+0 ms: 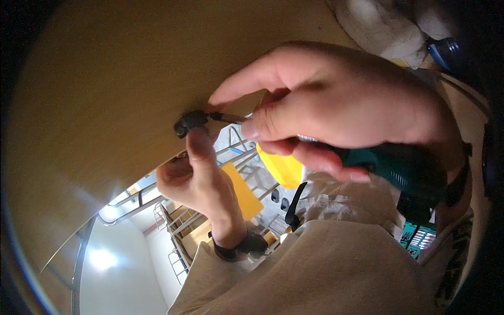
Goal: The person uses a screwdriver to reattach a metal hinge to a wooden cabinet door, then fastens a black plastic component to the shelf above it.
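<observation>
My left hand [202,181] comes up from below with a dark band at its wrist. Its thumb presses a small black fitting [191,123] to the edge of a wooden board [115,89]; the other fingers are curled, partly hidden by the board. From the right reaches my right hand [325,100], closed around the front of a green and black power drill [388,165]. The slim metal bit [228,117] runs between its thumb and forefinger, its tip at the fitting. The forefinger's tip touches the board beside it. The palm hides the chuck.
A pale cloth [378,29] and a dark blue object [446,55] lie at the upper right. Below are yellow panels [242,191], metal frames [184,223] and a teal case of bits [420,236]. A bright lamp [102,259] shines at lower left.
</observation>
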Demonstrator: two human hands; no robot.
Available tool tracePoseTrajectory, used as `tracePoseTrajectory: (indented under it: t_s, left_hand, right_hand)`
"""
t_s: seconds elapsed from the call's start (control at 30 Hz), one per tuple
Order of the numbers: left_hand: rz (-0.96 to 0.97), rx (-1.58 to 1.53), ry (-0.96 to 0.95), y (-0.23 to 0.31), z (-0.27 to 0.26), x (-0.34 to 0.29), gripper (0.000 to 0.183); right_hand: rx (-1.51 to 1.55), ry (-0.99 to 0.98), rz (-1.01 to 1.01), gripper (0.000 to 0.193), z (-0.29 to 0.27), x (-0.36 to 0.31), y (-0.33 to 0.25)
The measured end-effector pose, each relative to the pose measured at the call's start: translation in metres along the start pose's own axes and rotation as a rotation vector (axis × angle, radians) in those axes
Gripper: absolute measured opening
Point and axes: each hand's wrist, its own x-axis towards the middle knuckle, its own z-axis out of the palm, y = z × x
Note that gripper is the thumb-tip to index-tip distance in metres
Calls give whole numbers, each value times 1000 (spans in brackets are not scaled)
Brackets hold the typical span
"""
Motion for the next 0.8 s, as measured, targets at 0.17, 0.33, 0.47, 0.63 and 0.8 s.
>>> tracePoseTrajectory:
  t_s: [0.17,0.33,0.47,0.63,0.8]
  left_hand:
    - [-69,-76,-26,-9,7,-1,29]
    - [-140,-121,-68,-17,15,-5,29]
    - [-163,-194,-113,-22,15,-3,27]
    - [-554,-503,-332,-28,-24,-35,23]
    - [-883,-892,-562,-14,-5,-31,30]
  right_hand:
    - [-50,36,22,46,-2,-1,-1]
    - [-18,7,6,54,-10,0,5]
    - [69,-137,-6,63,-30,16,6]
    - [88,-113,36,62,-26,11,-5]
    - [80,-63,77,11,-18,14,-6]
